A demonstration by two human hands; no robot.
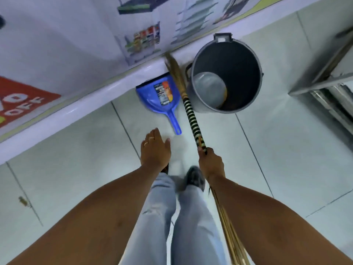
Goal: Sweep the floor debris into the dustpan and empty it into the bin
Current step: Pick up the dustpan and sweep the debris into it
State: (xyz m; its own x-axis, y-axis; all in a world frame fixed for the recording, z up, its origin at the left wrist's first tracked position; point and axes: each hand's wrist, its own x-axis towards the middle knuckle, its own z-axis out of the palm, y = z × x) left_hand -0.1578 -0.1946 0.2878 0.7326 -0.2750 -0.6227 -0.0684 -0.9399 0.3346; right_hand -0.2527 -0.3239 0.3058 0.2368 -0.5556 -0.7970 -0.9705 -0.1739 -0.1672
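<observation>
A blue dustpan [152, 92] with a printed label leans at the foot of the wall, its handle pointing back at me. Right of it stands an open grey bin [236, 60] with a pale round patch at its bottom. My right hand [210, 163] is shut on a straw broom [192, 119] by the lower end of its black-and-white striped handle. The broom's far straw tip touches the wall between dustpan and bin, and more straw trails back beside my right forearm. My left hand [155, 148] hovers open, fingers spread, just short of the dustpan handle. A small brown scrap [23, 200] lies on the tiles at far left.
A white wall [66, 44] with printed posters and a red "OFF" sign [21, 100] runs along the left and top. A metal rack [328, 88] stands at the right. My legs in light jeans [172, 217] and one dark shoe are on the pale tiled floor.
</observation>
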